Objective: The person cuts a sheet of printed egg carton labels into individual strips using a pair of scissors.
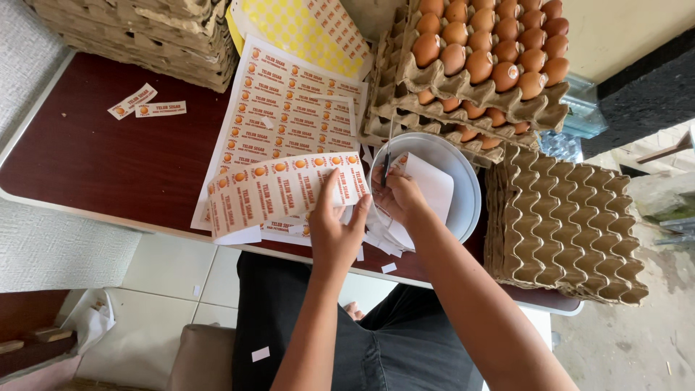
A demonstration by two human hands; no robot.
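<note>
Left hand (pixel 334 233) pinches the white strip of orange-printed paper labels (pixel 286 190) while right hand (pixel 397 197) closes around thin dark-handled scissors (pixel 386 163) over the round white bowl (pixel 463 177).

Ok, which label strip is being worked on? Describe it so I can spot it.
On the dark red table, just left of the white bowl, lies a large label sheet. The strip overlaps its near edge, pinched by the left hand; unlike its neighbours, it sits lifted and tilted.
</note>
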